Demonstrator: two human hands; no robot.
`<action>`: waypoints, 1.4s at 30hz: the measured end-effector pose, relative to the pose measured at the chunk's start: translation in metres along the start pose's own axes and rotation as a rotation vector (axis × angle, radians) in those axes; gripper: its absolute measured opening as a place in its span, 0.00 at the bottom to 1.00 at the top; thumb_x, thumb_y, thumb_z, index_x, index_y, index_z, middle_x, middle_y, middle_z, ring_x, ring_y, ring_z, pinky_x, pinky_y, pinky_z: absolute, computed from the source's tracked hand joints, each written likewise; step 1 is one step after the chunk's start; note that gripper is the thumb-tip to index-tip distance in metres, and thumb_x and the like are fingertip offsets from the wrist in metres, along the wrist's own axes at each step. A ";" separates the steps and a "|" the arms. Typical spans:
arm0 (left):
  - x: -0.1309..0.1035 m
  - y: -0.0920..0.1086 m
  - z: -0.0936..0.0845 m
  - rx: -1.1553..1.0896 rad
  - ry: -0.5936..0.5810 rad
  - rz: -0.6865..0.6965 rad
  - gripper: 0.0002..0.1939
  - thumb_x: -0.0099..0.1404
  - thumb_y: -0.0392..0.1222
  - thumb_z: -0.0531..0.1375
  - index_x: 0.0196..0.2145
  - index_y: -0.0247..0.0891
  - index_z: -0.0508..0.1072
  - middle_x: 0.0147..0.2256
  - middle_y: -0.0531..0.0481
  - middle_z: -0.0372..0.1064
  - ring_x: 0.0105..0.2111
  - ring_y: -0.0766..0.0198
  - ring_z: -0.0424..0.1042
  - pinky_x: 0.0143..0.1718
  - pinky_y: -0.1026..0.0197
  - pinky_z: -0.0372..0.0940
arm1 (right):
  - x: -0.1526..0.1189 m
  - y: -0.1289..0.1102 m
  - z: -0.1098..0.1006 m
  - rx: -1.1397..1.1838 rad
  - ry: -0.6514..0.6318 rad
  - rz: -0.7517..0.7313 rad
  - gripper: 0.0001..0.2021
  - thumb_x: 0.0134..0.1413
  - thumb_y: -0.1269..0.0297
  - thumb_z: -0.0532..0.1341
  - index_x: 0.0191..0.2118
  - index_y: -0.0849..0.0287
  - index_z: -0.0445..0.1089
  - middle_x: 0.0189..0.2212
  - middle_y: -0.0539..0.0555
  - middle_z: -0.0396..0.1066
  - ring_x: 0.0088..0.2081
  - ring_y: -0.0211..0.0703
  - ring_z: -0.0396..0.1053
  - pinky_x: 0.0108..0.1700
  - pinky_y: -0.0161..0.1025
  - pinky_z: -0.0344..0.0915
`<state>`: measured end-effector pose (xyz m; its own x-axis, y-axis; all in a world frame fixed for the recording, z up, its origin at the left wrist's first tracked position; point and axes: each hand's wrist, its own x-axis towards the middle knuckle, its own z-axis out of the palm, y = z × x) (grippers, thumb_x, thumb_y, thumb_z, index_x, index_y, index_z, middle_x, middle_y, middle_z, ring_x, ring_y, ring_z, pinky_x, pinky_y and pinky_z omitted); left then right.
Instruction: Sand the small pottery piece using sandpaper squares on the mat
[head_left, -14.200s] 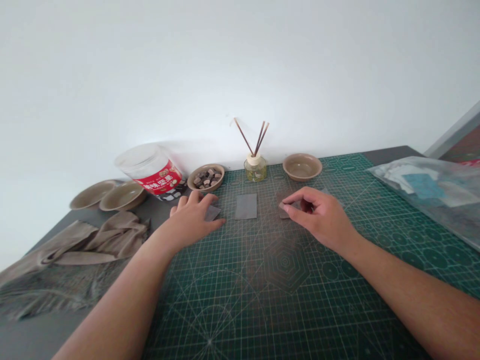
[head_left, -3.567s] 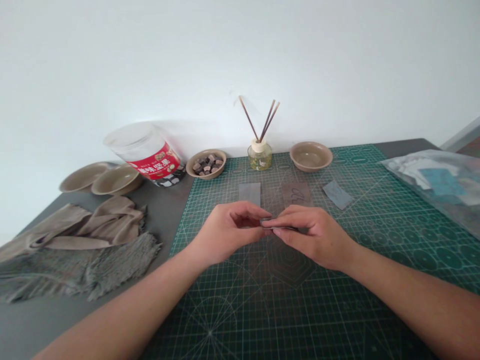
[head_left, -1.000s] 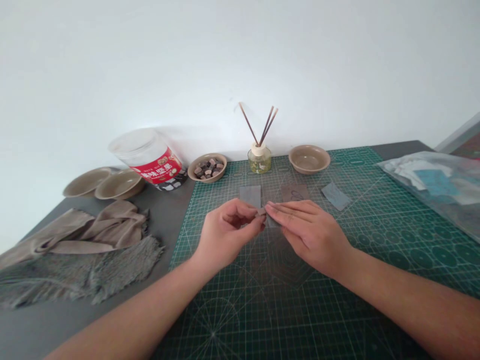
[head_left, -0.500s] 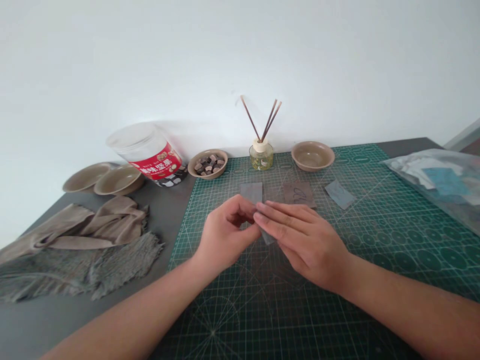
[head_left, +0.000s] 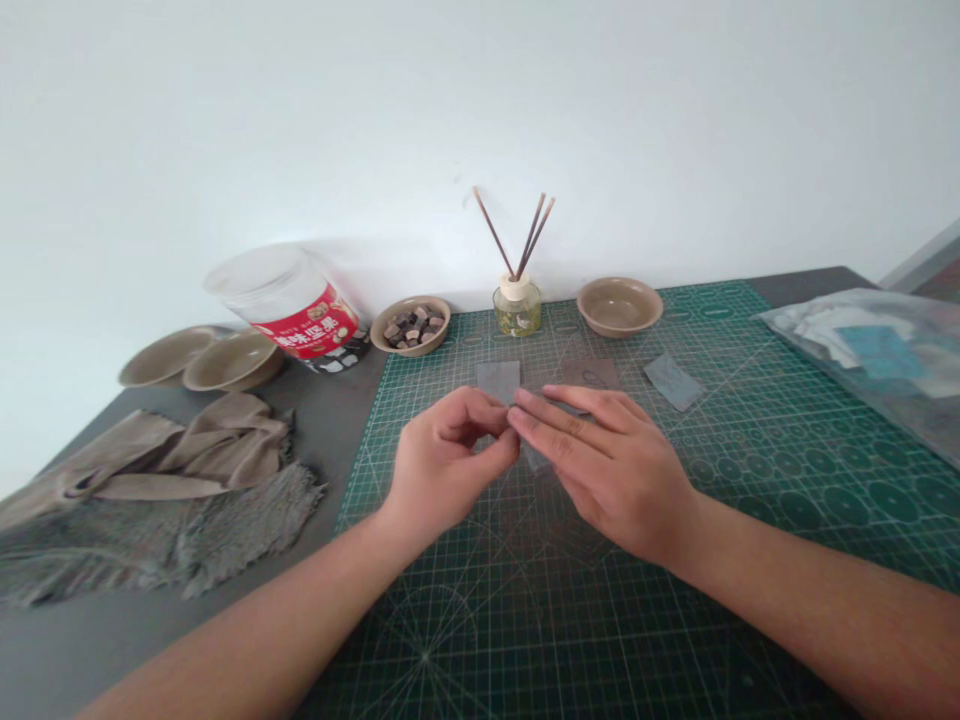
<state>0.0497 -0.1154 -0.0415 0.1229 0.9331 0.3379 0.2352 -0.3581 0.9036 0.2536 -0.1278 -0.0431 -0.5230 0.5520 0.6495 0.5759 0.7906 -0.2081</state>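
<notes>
My left hand (head_left: 439,455) is closed in a pinch above the cutting mat. What sits between its thumb and forefinger is tiny and mostly hidden. Fingertip to fingertip with it, my right hand (head_left: 619,460) has its fingers laid together and stretched over the pinch. Beneath these fingers a strip of grey sandpaper (head_left: 534,458) shows, its upper part covered. Just beyond the hands lie a grey sandpaper piece (head_left: 499,378), a brownish piece (head_left: 589,374) with a dark mark, partly hidden by the right fingers, and another grey piece (head_left: 673,382) farther right.
A green cutting mat (head_left: 570,640) covers much of the table. Along the wall stand a bowl (head_left: 411,349) of small blocks, a reed diffuser (head_left: 517,310), a bowl (head_left: 619,318) and a leaning plastic jar (head_left: 300,310). Crumpled cloth (head_left: 217,450) lies left, a plastic bag (head_left: 885,350) right.
Both hands stay joined, with my right fingers shifted slightly up and left and more spread at the forefinger. Less of the sandpaper strip shows below them. The whole view has shifted slightly.
</notes>
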 end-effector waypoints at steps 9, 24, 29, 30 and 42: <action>0.003 0.001 -0.003 -0.161 0.082 0.110 0.12 0.60 0.34 0.68 0.29 0.39 0.67 0.32 0.50 0.73 0.32 0.64 0.74 0.32 0.62 0.70 | 0.002 0.005 0.011 0.446 -0.010 0.364 0.23 0.64 0.77 0.55 0.60 0.53 0.70 0.50 0.51 0.78 0.50 0.43 0.74 0.54 0.44 0.72; 0.003 -0.003 0.001 -0.300 -0.041 0.103 0.12 0.62 0.29 0.66 0.31 0.38 0.65 0.33 0.50 0.73 0.29 0.66 0.73 0.29 0.63 0.70 | 0.000 -0.011 0.012 0.482 0.079 0.269 0.25 0.65 0.78 0.54 0.65 0.55 0.64 0.58 0.52 0.72 0.58 0.40 0.69 0.61 0.43 0.67; 0.002 -0.003 0.000 -0.305 -0.070 0.145 0.12 0.61 0.26 0.65 0.31 0.38 0.66 0.33 0.50 0.73 0.30 0.65 0.73 0.28 0.63 0.70 | -0.001 -0.010 0.010 0.468 0.160 0.269 0.25 0.66 0.77 0.53 0.66 0.55 0.63 0.60 0.52 0.70 0.59 0.41 0.67 0.62 0.44 0.65; 0.002 -0.003 0.000 -0.315 -0.071 0.150 0.12 0.61 0.26 0.65 0.32 0.38 0.66 0.33 0.50 0.73 0.30 0.66 0.73 0.28 0.63 0.70 | -0.001 -0.010 0.009 0.467 0.176 0.292 0.25 0.66 0.76 0.53 0.66 0.55 0.63 0.60 0.52 0.70 0.59 0.41 0.67 0.62 0.44 0.65; 0.005 -0.005 -0.001 -0.308 -0.107 0.100 0.10 0.63 0.27 0.64 0.33 0.37 0.66 0.35 0.51 0.73 0.30 0.66 0.76 0.30 0.62 0.72 | 0.000 0.003 0.013 0.374 -0.094 0.324 0.22 0.66 0.76 0.55 0.63 0.58 0.66 0.53 0.52 0.76 0.53 0.45 0.72 0.57 0.48 0.67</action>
<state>0.0483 -0.1090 -0.0445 0.2349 0.8793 0.4143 -0.0831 -0.4065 0.9099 0.2470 -0.1217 -0.0529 -0.4191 0.7925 0.4431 0.4623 0.6063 -0.6471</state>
